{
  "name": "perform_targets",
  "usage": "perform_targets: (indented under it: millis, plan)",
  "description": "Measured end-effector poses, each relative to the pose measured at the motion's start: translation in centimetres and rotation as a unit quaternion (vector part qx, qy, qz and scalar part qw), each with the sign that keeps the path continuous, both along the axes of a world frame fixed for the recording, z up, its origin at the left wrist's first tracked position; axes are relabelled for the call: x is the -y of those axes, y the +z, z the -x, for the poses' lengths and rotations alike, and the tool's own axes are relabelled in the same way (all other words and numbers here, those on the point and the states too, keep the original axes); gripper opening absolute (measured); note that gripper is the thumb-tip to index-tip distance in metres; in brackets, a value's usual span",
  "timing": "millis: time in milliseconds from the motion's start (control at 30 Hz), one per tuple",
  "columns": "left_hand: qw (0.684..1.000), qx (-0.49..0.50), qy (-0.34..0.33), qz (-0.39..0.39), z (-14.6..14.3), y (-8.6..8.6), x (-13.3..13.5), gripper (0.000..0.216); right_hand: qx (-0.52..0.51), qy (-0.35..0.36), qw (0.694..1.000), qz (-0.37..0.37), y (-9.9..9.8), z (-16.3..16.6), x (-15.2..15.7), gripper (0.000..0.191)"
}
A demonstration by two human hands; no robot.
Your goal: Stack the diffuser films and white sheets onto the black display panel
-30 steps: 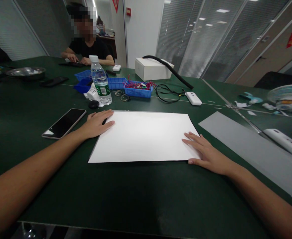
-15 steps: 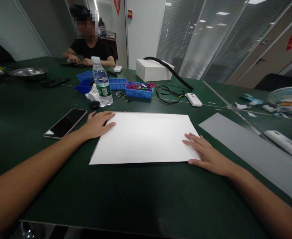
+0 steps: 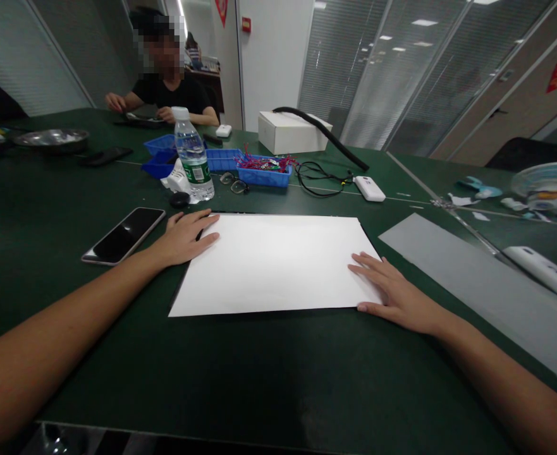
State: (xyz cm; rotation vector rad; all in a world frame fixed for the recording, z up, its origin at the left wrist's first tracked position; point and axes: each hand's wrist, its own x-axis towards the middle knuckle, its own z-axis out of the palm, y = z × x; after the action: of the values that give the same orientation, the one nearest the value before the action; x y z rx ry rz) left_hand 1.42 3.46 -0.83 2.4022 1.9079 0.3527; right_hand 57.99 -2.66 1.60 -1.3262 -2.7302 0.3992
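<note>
A large white sheet of paper lies flat on the dark green table in front of me. My left hand rests flat on the sheet's far left corner, fingers stretched out. My right hand lies flat on the sheet's near right corner, fingers spread. Neither hand holds anything. A thin dark edge shows under the sheet along its left and near sides.
A black phone lies left of my left hand. Behind the sheet stand a water bottle, glasses, blue trays, a white box and a white remote. A grey sheet lies at right. A person sits across the table.
My hands and the sheet have barely shifted. The person across the table has moved their hands apart to the left.
</note>
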Motion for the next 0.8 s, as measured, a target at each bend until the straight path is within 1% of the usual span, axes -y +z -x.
perform_targets:
  millis: [167, 267, 333, 467, 600, 700, 800]
  plan:
    - [1.0, 0.008, 0.002, 0.031, 0.5, -0.1, -0.3, 0.079, -0.006, 0.0, 1.0, -0.008, -0.5, -0.1, -0.1, 0.09]
    - [0.998, 0.028, -0.015, 0.049, 1.0, -0.1, -0.4, 0.086, -0.011, -0.002, 1.0, -0.018, -0.9, -0.3, -0.1, 0.09]
    - [0.997, 0.025, -0.029, 0.06, 1.3, -0.1, -0.2, 0.087, -0.013, -0.005, 1.0, -0.023, -1.2, -0.4, -0.2, 0.091]
    - [0.998, 0.005, -0.045, 0.04, 0.9, 0.0, 0.4, 0.087, -0.019, -0.018, 0.999, -0.024, -1.6, -0.6, -0.2, 0.092]
    - [1.0, 0.011, -0.012, 0.018, 0.2, 0.1, 0.7, 0.085, -0.026, -0.033, 0.998, -0.035, -2.2, -0.7, -0.2, 0.091]
    - [1.0, 0.011, 0.008, 0.004, 0.0, 0.1, 0.6, 0.08, -0.035, -0.035, 0.997, -0.064, -3.0, -0.6, -0.3, 0.085]
    - [1.0, 0.014, 0.014, 0.0, 0.0, 0.2, 0.6, 0.078, -0.042, -0.03, 0.994, -0.098, -3.8, -0.4, -0.3, 0.082]
